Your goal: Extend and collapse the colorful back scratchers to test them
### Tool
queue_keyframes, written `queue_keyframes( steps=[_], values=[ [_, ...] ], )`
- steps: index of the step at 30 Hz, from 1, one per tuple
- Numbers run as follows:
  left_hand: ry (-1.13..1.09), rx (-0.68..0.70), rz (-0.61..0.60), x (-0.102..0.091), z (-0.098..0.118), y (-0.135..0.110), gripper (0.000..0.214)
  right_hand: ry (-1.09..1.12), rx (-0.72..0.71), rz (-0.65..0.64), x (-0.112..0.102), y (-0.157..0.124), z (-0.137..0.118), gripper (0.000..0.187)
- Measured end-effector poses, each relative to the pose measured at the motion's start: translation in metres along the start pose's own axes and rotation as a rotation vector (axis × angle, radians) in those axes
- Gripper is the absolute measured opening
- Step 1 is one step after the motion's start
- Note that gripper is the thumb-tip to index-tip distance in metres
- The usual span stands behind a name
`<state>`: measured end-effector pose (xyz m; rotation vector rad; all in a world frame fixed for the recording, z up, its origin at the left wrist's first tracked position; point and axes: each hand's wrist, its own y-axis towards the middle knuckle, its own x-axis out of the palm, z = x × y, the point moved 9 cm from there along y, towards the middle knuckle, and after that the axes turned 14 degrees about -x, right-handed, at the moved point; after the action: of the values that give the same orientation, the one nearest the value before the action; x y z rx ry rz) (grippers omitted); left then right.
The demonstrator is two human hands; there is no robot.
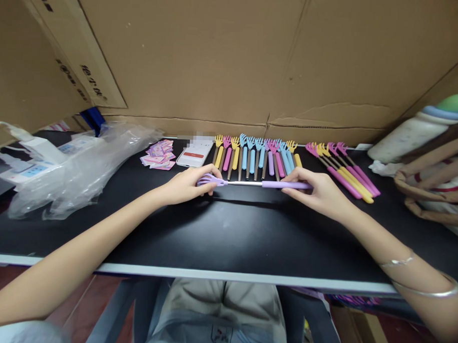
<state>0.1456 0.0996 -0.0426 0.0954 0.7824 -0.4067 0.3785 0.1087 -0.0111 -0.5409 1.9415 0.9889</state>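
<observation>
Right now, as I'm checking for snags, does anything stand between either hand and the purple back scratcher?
Nothing visible does: the left hand holds the purple back scratcher at its claw end, the right hand at its handle. The row of coloured scratchers lies beyond it.

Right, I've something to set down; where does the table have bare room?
The black table's front middle, between the left forearm and right forearm, nearer than the purple back scratcher. Smaller patches: between plastic bags and left forearm, and between right forearm and brown bag. Crowded: along the back, with cards, phone and two groups of back scratchers.
</observation>
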Motion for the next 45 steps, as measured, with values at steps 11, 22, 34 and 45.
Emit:
queue_keyframes(
  steps=[11,22,34,45],
  values=[
    [0.025,0.006,0.001,-0.02,0.005,-0.009,0.031,0.021,0.016,-0.025,0.004,-0.002,0.009,0.024],
    [0.186,-0.005,0.006,-0.023,0.006,-0.011,0.039,0.081,0.048,-0.077,0.008,-0.004,0.013,0.026],
    [0.155,-0.005,-0.036,-0.02,0.002,-0.009,0.04,0.055,0.016,-0.068,0.006,0.001,0.002,0.025],
    [0.193,0.001,-0.06,-0.02,0.002,-0.01,0.038,0.078,-0.008,-0.12,0.013,-0.002,0.005,0.026]
  ],
)
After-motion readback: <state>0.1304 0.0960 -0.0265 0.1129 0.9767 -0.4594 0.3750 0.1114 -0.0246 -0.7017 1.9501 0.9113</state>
